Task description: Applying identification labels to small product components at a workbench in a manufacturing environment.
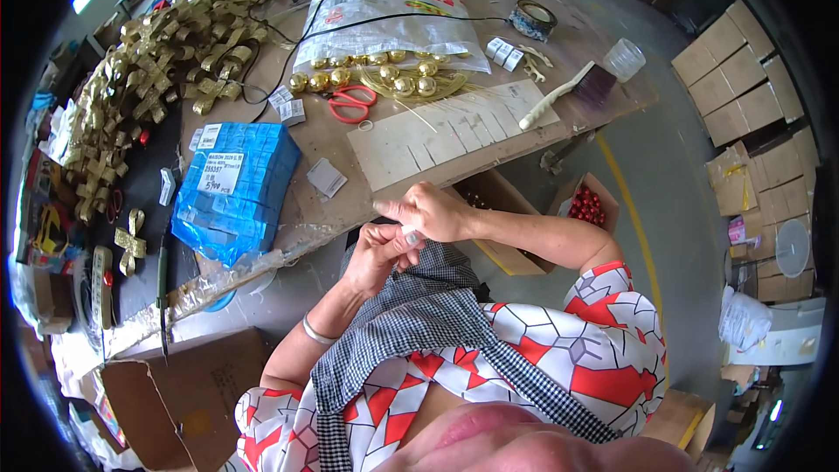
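In front of my apron, just off the table edge, my two hands meet. My left hand (376, 255) is closed in a pinch, its fingertips up against the other hand. My right hand (430, 213) is bent over it with curled fingers. A small pale bit shows where the fingertips join; it is too small to name. Nearest to the hands is a pale board (454, 135) with a row of short dark slits. Left of it lie a small stack of white labels (326, 177) and a blue plastic-wrapped block of small boxes (232, 192).
Red-handled scissors (351, 105) lie beside shiny gold balls (404, 86) and a white woven sack (389, 26). A brush (568, 96), tape roll (532, 19) and clear cup (624, 59) are at right. Gold ribbon bows (157, 70) pile up left. Below, a carton holds red balls (586, 206).
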